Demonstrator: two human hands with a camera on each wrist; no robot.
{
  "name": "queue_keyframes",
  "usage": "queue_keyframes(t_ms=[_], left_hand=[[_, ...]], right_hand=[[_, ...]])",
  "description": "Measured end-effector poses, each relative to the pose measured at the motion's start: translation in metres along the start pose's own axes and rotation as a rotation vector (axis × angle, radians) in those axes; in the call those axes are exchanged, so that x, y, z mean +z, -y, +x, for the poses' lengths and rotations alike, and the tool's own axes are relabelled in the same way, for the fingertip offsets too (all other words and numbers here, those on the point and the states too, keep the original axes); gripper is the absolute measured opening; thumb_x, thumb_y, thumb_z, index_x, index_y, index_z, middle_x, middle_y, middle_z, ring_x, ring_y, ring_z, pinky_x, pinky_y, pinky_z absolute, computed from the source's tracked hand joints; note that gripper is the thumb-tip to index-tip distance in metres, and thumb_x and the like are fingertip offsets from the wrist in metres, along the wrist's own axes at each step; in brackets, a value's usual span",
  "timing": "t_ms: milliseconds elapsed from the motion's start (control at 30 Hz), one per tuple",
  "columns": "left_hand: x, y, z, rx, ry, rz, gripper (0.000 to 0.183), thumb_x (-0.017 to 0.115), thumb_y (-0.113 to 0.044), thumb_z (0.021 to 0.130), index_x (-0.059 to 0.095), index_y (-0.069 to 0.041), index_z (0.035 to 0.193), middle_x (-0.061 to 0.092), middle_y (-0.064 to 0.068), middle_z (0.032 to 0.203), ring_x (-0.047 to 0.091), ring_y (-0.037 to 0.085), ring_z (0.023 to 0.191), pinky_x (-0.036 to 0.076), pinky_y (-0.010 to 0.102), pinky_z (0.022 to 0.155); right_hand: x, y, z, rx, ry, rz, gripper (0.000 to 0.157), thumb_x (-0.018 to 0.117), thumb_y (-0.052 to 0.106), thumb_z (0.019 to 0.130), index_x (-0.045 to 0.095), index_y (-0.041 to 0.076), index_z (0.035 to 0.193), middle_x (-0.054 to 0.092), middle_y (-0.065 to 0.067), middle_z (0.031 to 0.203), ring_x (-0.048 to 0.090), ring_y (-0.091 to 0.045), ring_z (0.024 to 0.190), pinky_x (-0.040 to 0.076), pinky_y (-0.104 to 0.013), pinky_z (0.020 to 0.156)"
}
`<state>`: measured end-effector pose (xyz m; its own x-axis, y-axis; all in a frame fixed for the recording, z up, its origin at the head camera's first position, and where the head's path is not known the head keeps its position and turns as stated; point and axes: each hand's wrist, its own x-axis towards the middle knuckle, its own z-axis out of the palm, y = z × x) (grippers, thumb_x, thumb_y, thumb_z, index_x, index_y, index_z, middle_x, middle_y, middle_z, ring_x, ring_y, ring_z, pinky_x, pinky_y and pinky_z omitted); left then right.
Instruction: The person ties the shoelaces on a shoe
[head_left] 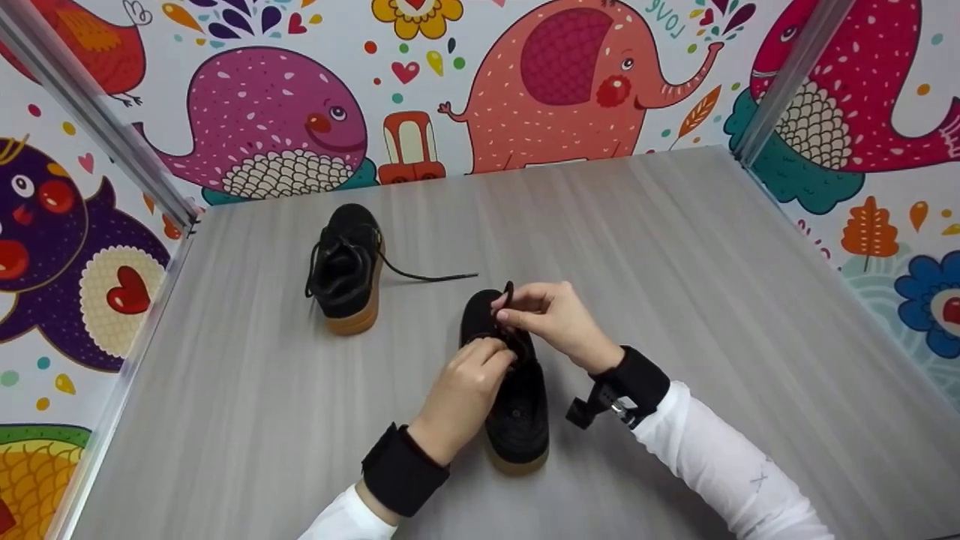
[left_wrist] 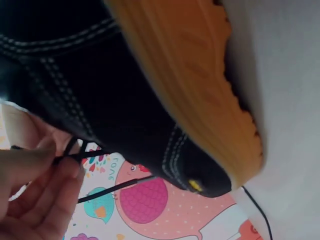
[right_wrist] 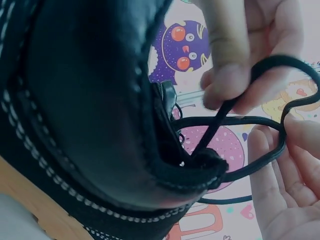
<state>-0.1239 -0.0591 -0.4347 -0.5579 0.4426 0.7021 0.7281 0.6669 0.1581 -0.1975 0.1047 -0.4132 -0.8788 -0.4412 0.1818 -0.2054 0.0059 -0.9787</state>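
A black lace-up shoe [head_left: 517,420] with a tan sole stands on the grey tabletop, its toe pointing away from me. Over its laced front, my left hand [head_left: 465,390] pinches the black shoelace [right_wrist: 240,120] between thumb and fingers. Just beyond and to the right, my right hand [head_left: 559,319] pinches another part of the lace near the toe. The lace forms a raised loop between the two hands in the right wrist view. White stitching and the ridged sole [left_wrist: 195,80] show in the left wrist view. My hands hide part of the lacing.
A second black shoe [head_left: 351,259] stands at the left, farther back, with one loose lace [head_left: 427,279] trailing right over the table. Printed cartoon panels [head_left: 420,90] wall the table at the back and sides, with metal posts [head_left: 795,82] at the corners.
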Motion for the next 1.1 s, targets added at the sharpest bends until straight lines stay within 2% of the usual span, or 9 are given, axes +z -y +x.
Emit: queue_keyframes(t_ms=[167,333,600,733,800,867,933,1000,1100], left_hand=[[0.007,0.002,0.002,-0.007,0.024,-0.005,0.008,0.072,-0.008,0.08,0.07,-0.003,0.085,0.061,0.003,0.086,0.058,0.015,0.077,0.049,0.024,0.071],[0.01,0.005,0.0,0.0,0.036,-0.011,0.008,0.072,-0.01,0.08,0.071,-0.004,0.086,0.06,0.003,0.085,0.057,0.015,0.076,0.049,0.024,0.07],[-0.002,0.019,-0.006,-0.032,-0.015,-0.295,0.019,0.076,-0.001,0.076,0.069,-0.005,0.093,0.065,0.002,0.09,0.064,0.013,0.087,0.05,0.018,0.08],[-0.007,0.032,-0.006,-0.081,-0.09,-0.365,0.013,0.073,0.002,0.078,0.068,-0.004,0.089,0.066,0.002,0.087,0.064,0.01,0.08,0.051,0.017,0.072],[-0.007,0.04,-0.005,-0.122,-0.098,-0.388,0.01,0.071,0.002,0.081,0.068,-0.004,0.088,0.067,0.003,0.086,0.062,0.01,0.076,0.052,0.022,0.066],[-0.005,0.049,-0.005,-0.162,-0.061,-0.419,0.008,0.069,0.001,0.083,0.068,-0.004,0.089,0.067,0.003,0.087,0.061,0.01,0.074,0.052,0.027,0.062],[-0.001,0.058,-0.005,-0.188,0.008,-0.454,0.009,0.068,-0.001,0.084,0.069,-0.005,0.092,0.068,0.003,0.09,0.061,0.01,0.077,0.052,0.03,0.064],[0.004,0.065,-0.005,-0.192,0.087,-0.485,0.012,0.068,-0.002,0.085,0.069,-0.006,0.096,0.068,0.002,0.096,0.062,0.012,0.086,0.052,0.03,0.072],[0.01,0.07,-0.003,-0.156,0.176,-0.504,0.017,0.068,-0.004,0.085,0.07,-0.007,0.101,0.068,0.001,0.103,0.06,0.014,0.099,0.049,0.028,0.085]], right_hand=[[0.0,0.001,-0.002,0.002,0.005,0.006,0.019,0.072,0.008,0.083,0.069,-0.007,0.095,0.071,-0.009,0.092,0.063,-0.01,0.069,0.053,-0.022,0.065],[0.001,0.001,-0.003,0.009,0.003,0.003,0.02,0.073,0.009,0.082,0.07,-0.006,0.095,0.072,-0.006,0.091,0.064,-0.01,0.07,0.053,-0.023,0.066],[0.002,0.003,-0.004,0.02,0.014,0.054,0.022,0.071,0.007,0.083,0.067,-0.01,0.097,0.071,-0.012,0.091,0.066,-0.011,0.073,0.055,-0.024,0.067],[0.002,0.002,-0.004,0.017,0.022,0.081,0.022,0.07,0.005,0.083,0.067,-0.011,0.098,0.071,-0.012,0.09,0.066,-0.013,0.073,0.055,-0.025,0.067],[0.002,0.002,-0.003,0.012,0.028,0.072,0.021,0.07,0.005,0.084,0.067,-0.011,0.098,0.07,-0.012,0.089,0.066,-0.015,0.073,0.055,-0.025,0.067],[0.002,0.002,-0.003,0.011,0.031,0.062,0.021,0.07,0.005,0.084,0.067,-0.01,0.098,0.07,-0.01,0.088,0.066,-0.016,0.073,0.054,-0.025,0.067],[0.002,0.002,-0.004,0.014,0.033,0.056,0.021,0.07,0.006,0.084,0.067,-0.009,0.098,0.07,-0.009,0.087,0.066,-0.016,0.073,0.054,-0.025,0.067],[0.002,0.002,-0.004,0.016,0.033,0.061,0.022,0.07,0.006,0.084,0.067,-0.01,0.099,0.07,-0.006,0.086,0.066,-0.015,0.074,0.054,-0.025,0.068],[0.002,0.002,-0.004,0.016,0.033,0.076,0.022,0.07,0.005,0.084,0.066,-0.012,0.099,0.07,-0.004,0.085,0.066,-0.014,0.073,0.054,-0.025,0.067]])
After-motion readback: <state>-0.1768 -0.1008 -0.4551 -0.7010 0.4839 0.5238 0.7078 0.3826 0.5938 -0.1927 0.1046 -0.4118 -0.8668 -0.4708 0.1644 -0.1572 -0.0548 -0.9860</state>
